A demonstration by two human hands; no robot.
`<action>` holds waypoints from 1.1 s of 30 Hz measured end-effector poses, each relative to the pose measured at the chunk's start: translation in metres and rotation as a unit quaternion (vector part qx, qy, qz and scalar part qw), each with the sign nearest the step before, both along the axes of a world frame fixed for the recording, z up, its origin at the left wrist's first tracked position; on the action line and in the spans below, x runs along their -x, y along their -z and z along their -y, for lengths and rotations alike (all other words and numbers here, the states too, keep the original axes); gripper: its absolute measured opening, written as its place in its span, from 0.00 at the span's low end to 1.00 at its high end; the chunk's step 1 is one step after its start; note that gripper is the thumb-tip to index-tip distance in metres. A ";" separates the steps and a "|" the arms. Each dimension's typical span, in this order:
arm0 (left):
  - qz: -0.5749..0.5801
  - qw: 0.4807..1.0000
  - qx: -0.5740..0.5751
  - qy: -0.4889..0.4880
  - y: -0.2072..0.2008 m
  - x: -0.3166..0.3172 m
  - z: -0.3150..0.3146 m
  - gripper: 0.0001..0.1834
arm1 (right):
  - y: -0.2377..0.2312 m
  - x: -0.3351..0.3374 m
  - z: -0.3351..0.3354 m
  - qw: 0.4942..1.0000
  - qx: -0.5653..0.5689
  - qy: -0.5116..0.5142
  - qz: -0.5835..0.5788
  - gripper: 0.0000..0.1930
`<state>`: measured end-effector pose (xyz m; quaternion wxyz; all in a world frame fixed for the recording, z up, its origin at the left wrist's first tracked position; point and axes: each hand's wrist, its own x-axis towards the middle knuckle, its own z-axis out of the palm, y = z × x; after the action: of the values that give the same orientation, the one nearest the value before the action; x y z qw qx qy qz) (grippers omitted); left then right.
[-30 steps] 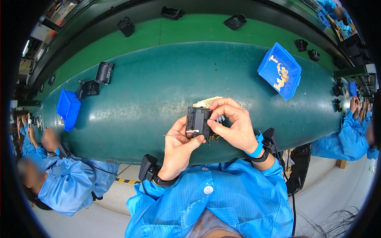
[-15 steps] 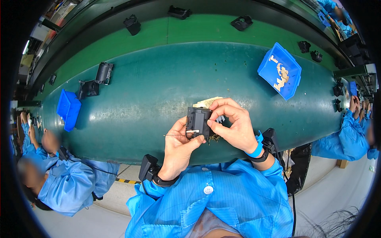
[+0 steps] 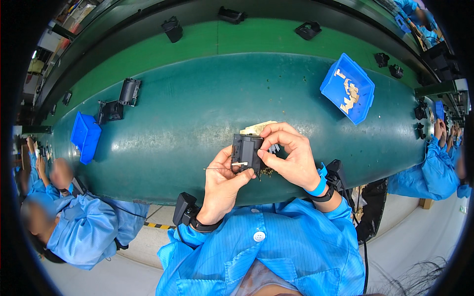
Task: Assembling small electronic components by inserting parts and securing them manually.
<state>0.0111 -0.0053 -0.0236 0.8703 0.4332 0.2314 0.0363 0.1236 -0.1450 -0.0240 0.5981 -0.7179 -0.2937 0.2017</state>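
Note:
My left hand [image 3: 223,185] grips a black plastic housing [image 3: 245,148] from its lower left, with the thumb along the bottom edge. A small pale strip [image 3: 240,164] lies across the housing's lower left, and a thin dark wire sticks out to the left past my fingers. My right hand [image 3: 292,157] is closed at the housing's right edge, thumb and forefinger pinching there. Whether a tiny piece sits between those fingertips is hidden. Partly behind the housing, a pale yellowish sheet [image 3: 259,128] and a heap of small brass-coloured bits [image 3: 267,171] lie on the green table.
A blue bin [image 3: 363,81] with cream-coloured pieces stands at the right; another blue bin [image 3: 86,138] is at the left, near two black housings [image 3: 130,92]. More black parts [image 3: 172,29] sit on the green conveyor belt [image 3: 261,37] beyond the table. Co-workers in blue sit on both sides.
The black parts on the far belt have shifted to the right. My hands and the housing stay almost where they were.

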 end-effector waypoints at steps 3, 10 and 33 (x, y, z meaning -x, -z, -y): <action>0.009 1.000 0.003 0.001 0.003 0.000 0.000 0.26 | 0.004 0.000 -0.003 0.999 -0.022 0.040 0.028 0.04; 0.020 1.000 0.011 0.003 0.003 0.000 -0.002 0.26 | 0.002 0.001 -0.004 0.999 -0.015 0.044 0.002 0.04; 0.038 0.973 0.181 0.136 -0.010 0.001 -0.033 0.31 | -0.012 0.002 0.008 0.957 -0.089 -0.100 -0.256 0.22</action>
<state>0.0100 0.0281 -0.0139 0.9393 0.2942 0.1394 -0.1084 0.1217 -0.1528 -0.0119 0.6917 -0.5532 -0.2176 0.4101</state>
